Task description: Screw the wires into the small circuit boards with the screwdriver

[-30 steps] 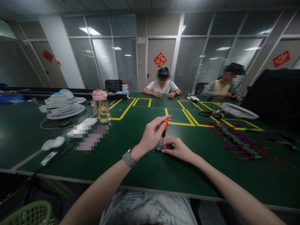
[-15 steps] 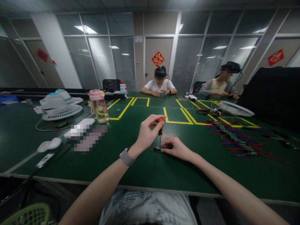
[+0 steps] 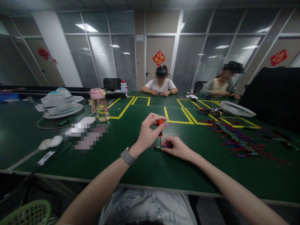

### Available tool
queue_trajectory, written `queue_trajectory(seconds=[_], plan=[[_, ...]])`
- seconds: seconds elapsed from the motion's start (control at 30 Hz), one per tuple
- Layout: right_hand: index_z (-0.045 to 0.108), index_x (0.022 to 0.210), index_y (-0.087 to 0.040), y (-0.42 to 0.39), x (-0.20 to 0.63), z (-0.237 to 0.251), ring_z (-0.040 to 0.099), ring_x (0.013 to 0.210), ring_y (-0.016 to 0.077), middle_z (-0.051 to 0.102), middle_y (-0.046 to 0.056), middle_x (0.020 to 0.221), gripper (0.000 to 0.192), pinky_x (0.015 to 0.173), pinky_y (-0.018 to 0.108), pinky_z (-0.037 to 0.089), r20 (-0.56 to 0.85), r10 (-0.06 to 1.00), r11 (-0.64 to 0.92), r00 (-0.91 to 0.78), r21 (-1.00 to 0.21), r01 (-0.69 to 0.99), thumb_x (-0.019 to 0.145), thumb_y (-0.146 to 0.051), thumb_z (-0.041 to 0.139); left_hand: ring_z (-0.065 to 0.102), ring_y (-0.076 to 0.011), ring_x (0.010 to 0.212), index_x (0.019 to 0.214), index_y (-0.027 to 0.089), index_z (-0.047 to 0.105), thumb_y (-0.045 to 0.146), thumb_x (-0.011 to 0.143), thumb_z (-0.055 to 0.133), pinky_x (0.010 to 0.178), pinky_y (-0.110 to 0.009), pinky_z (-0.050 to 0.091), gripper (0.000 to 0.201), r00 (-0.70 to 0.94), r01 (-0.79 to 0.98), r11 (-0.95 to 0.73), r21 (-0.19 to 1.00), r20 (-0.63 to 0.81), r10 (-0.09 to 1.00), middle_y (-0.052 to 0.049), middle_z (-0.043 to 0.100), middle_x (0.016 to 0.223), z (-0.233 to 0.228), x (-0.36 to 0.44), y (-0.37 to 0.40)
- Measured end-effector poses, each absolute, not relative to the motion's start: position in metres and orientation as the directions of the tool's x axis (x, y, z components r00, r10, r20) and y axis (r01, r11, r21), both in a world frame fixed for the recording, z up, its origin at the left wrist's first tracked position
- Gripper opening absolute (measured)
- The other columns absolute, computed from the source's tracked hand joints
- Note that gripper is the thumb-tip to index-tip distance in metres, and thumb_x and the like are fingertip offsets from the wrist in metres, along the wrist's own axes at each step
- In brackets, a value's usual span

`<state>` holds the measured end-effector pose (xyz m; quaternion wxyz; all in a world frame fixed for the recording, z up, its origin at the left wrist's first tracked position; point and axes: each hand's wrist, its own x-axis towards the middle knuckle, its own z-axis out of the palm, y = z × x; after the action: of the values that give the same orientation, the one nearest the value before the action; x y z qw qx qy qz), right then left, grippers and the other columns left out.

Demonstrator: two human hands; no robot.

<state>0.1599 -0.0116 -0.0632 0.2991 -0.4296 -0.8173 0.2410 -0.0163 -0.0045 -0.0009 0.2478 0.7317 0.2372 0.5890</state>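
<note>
**Screwdriver upright on a small board, both hands at work**

The left hand (image 3: 148, 132) pinches the orange handle of a small screwdriver (image 3: 160, 128) between thumb and fingertips, closed firmly round its top. The tool stands nearly upright, its thin shaft running down to a small green circuit board (image 3: 158, 147) that lies flat on the green table (image 3: 145, 168). The right hand (image 3: 177, 147) rests on the table just beside the shaft, fingers curled down and pressing on the board's right end, pinning it in place; a dark part of the piece shows under those fingertips, too small to make out. A grey watch (image 3: 127, 156) sits on the left wrist.

The board lies near the middle of the table's near side, just ahead of the person's chest. To the left stand a pink-lidded water bottle (image 3: 99, 104) and two white desk fans (image 3: 59, 104) lying on their backs, with white oval parts (image 3: 50, 143) closer in. To the right a tangle of red and blue wires (image 3: 236, 139) spreads across the surface, well apart from the hands, with a white fan grille (image 3: 237, 109) beyond it. Yellow tape lines (image 3: 178, 120) mark off boxes across the middle. Two other people (image 3: 161, 86) sit at the far side, their hands on the table.
</note>
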Motion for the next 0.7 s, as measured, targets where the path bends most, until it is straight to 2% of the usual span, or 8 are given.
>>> queue_trajectory(seconds=[0.1, 0.17, 0.23, 0.33, 0.47, 0.53, 0.63, 0.7], plan=[[0.067, 0.08, -0.015, -0.0107, 0.1609, -0.064, 0.054, 0.062, 0.0126, 0.064, 0.001, 0.071, 0.007, 0.06, 0.024, 0.044, 0.262, 0.848, 0.508, -0.46, -0.649, 0.567, 0.075, -0.02, 0.067, 0.058, -0.0145, 0.094, 0.106, 0.022, 0.07, 0.028, 0.089, 0.058, 0.079, -0.024, 0.052, 0.022, 0.202, 0.086, -0.776, 0.625, 0.752, 0.628, -0.007, 0.055, 0.105, -0.001, -0.0167, -0.0044], [0.067, 0.08, -0.015, -0.0099, 0.1612, -0.065, 0.055, 0.063, 0.0129, 0.064, 0.001, 0.071, 0.008, 0.06, 0.024, 0.044, 0.255, 0.849, 0.505, -0.463, -0.648, 0.57, 0.075, -0.021, 0.067, 0.06, -0.0151, 0.098, 0.117, 0.021, 0.065, 0.025, 0.094, 0.048, 0.082, -0.026, 0.052, 0.029, 0.242, 0.006, -0.747, 0.665, 0.724, 0.646, -0.008, 0.057, 0.113, -0.001, -0.0158, -0.0047], [0.066, 0.08, -0.015, -0.0092, 0.161, -0.0659, 0.055, 0.063, 0.0133, 0.064, 0.002, 0.072, 0.008, 0.06, 0.025, 0.044, 0.253, 0.852, 0.501, -0.459, -0.651, 0.57, 0.075, -0.022, 0.066, 0.063, -0.0156, 0.096, 0.124, 0.019, 0.06, 0.024, 0.095, 0.045, 0.08, -0.027, 0.054, 0.033, 0.276, -0.092, -0.692, 0.716, 0.686, 0.673, -0.009, 0.06, 0.114, -0.0012, -0.0145, -0.005], [0.066, 0.079, -0.015, -0.0089, 0.1599, -0.0669, 0.055, 0.063, 0.0138, 0.064, 0.002, 0.071, 0.007, 0.059, 0.025, 0.043, 0.255, 0.86, 0.491, -0.443, -0.654, 0.576, 0.075, -0.021, 0.067, 0.064, -0.014, 0.085, 0.118, 0.019, 0.063, 0.026, 0.091, 0.053, 0.072, -0.025, 0.055, 0.029, 0.259, -0.086, -0.673, 0.734, 0.669, 0.696, -0.007, 0.063, 0.105, -0.0015, -0.0135, -0.0057], [0.063, 0.076, -0.016, -0.0094, 0.1588, -0.0672, 0.055, 0.063, 0.0137, 0.062, 0.001, 0.069, 0.006, 0.059, 0.025, 0.042, 0.259, 0.865, 0.485, -0.43, -0.65, 0.585, 0.075, -0.02, 0.067, 0.059, -0.0149, 0.091, 0.103, 0.021, 0.07, 0.028, 0.085, 0.064, 0.074, -0.023, 0.053, 0.02, 0.205, 0.09, -0.753, 0.652, 0.728, 0.654, -0.005, 0.057, 0.1, -0.0008, -0.0151, -0.0072], [0.062, 0.074, -0.016, -0.0097, 0.1589, -0.0667, 0.054, 0.062, 0.0135, 0.061, 0.001, 0.068, 0.006, 0.058, 0.024, 0.042, 0.256, 0.867, 0.483, -0.428, -0.647, 0.59, 0.075, -0.02, 0.067, 0.058, -0.0157, 0.097, 0.109, 0.023, 0.069, 0.027, 0.09, 0.057, 0.079, -0.024, 0.053, 0.024, 0.214, 0.096, -0.764, 0.638, 0.737, 0.642, -0.006, 0.056, 0.105, -0.0007, -0.0155, -0.0074], [0.062, 0.074, -0.016, -0.0099, 0.1596, -0.0654, 0.054, 0.062, 0.0135, 0.061, 0.001, 0.068, 0.008, 0.058, 0.025, 0.041, 0.251, 0.867, 0.481, -0.431, -0.647, 0.591, 0.075, -0.021, 0.067, 0.061, -0.0153, 0.098, 0.122, 0.023, 0.062, 0.024, 0.096, 0.044, 0.081, -0.025, 0.053, 0.032, 0.256, -0.015, -0.734, 0.679, 0.712, 0.654, -0.008, 0.059, 0.115, -0.002, -0.0147, -0.0064], [0.062, 0.074, -0.016, -0.0102, 0.1602, -0.0647, 0.054, 0.062, 0.0136, 0.061, 0.001, 0.069, 0.008, 0.059, 0.025, 0.041, 0.248, 0.867, 0.479, -0.432, -0.652, 0.588, 0.075, -0.022, 0.068, 0.063, -0.0148, 0.092, 0.123, 0.021, 0.06, 0.024, 0.095, 0.047, 0.078, -0.025, 0.054, 0.031, 0.268, -0.062, -0.709, 0.702, 0.696, 0.666, -0.008, 0.061, 0.113, -0.0032, -0.014, -0.0057]])
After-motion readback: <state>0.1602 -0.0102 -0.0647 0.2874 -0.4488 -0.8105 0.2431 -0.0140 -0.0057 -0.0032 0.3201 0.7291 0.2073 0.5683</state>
